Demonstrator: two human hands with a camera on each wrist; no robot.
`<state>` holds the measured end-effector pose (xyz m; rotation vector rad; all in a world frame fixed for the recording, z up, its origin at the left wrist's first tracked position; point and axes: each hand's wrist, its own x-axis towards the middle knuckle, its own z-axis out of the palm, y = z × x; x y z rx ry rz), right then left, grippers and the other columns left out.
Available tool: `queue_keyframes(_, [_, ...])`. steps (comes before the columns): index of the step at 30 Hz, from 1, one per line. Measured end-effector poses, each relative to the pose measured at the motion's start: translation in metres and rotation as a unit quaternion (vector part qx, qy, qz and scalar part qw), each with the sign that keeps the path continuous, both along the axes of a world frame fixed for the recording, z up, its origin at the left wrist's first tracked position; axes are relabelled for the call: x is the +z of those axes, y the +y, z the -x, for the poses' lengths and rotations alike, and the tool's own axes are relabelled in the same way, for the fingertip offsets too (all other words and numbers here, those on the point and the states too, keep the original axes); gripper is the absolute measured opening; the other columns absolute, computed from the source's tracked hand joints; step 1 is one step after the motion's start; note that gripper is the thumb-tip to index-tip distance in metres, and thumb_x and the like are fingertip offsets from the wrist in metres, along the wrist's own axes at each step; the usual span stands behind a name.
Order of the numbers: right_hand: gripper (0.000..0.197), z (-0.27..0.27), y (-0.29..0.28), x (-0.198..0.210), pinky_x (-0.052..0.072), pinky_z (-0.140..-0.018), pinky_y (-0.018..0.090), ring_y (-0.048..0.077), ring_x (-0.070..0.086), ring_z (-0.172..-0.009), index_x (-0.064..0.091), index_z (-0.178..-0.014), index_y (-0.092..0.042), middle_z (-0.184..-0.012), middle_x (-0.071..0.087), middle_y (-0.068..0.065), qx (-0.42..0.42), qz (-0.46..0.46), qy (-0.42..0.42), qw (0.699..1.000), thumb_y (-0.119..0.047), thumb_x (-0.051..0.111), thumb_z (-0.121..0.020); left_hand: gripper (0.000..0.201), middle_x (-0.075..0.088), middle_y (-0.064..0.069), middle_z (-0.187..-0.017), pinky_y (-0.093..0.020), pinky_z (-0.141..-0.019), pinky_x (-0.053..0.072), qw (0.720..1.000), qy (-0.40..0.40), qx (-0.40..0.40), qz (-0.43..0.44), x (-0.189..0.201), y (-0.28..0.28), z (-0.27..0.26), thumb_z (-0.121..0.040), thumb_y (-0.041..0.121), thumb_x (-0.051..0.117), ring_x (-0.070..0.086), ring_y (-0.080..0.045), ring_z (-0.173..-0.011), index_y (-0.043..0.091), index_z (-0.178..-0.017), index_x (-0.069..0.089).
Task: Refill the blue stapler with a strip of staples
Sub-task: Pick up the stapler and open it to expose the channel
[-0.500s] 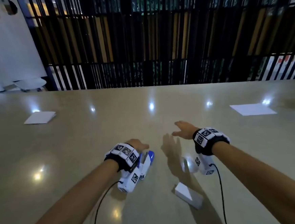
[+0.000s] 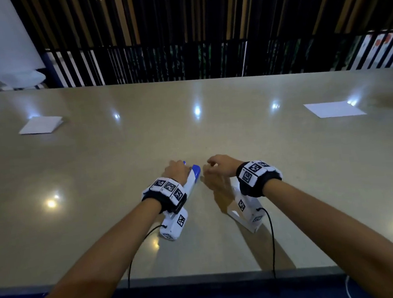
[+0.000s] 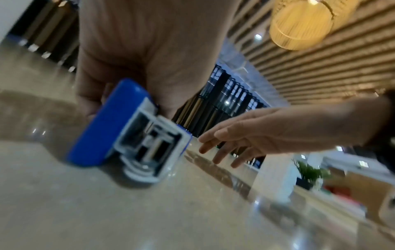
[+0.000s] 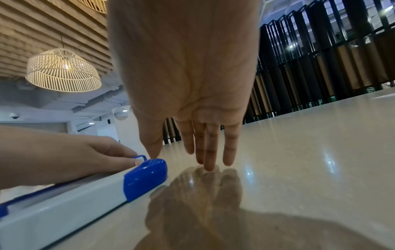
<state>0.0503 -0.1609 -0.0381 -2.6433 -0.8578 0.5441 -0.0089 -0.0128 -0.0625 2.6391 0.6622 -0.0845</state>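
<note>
The blue and white stapler lies on the beige table, pointing away from me. My left hand grips it from above, fingers curled over its body and the thumb near a small tab at its blue front end. My right hand hovers just right of that front end, empty, with its fingers straight and pointing down close to the tabletop. A small white box lies under my right wrist, mostly hidden. No staple strip shows.
Two white paper sheets lie far back, one at the left and one at the right. The table's front edge runs below my forearms. A dark slatted screen stands behind the table.
My right hand has moved left, closer to the stapler's front end. My left hand stays on the stapler. The head view has tilted down.
</note>
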Motion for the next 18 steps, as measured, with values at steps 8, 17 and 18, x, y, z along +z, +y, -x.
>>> queue_keyframes(8, [0.045, -0.005, 0.007, -0.002, 0.044, -0.097, 0.036, 0.031, 0.055, -0.117, 0.043, -0.137, -0.003, -0.133, 0.054, 0.017, 0.004, -0.045, 0.058, 0.997, -0.026, 0.046, -0.097, 0.034, 0.066, -0.028, -0.102, -0.04, -0.075, 0.047, 0.997, -0.075, -0.014, -0.001, 0.023, -0.012, -0.001, -0.09, 0.019, 0.043, 0.063, -0.044, -0.095, -0.009, -0.092, 0.062])
queue_keyframes(17, [0.039, 0.004, 0.019, 0.016, 0.059, -0.059, 0.032, 0.03, 0.067, -0.068, 0.051, -0.118, 0.001, -0.103, 0.065, 0.019, -0.038, -0.277, 0.242, 0.929, -0.022, 0.06, -0.088, 0.026, 0.061, -0.02, -0.097, -0.038, -0.067, 0.04, 0.957, -0.269, 0.03, 0.101, 0.045, -0.015, -0.009, -0.1, 0.021, 0.037, 0.054, -0.035, -0.08, -0.002, -0.106, 0.047])
queue_keyframes(18, [0.04, 0.002, 0.022, 0.016, 0.06, -0.058, 0.033, 0.031, 0.066, -0.067, 0.052, -0.116, 0.003, -0.102, 0.065, 0.023, -0.049, -0.296, 0.224, 0.927, -0.023, 0.062, -0.087, 0.024, 0.058, -0.018, -0.091, -0.036, -0.066, 0.037, 0.952, -0.285, 0.029, 0.111, 0.046, -0.015, -0.008, -0.1, 0.021, 0.038, 0.051, -0.031, -0.077, -0.001, -0.103, 0.046])
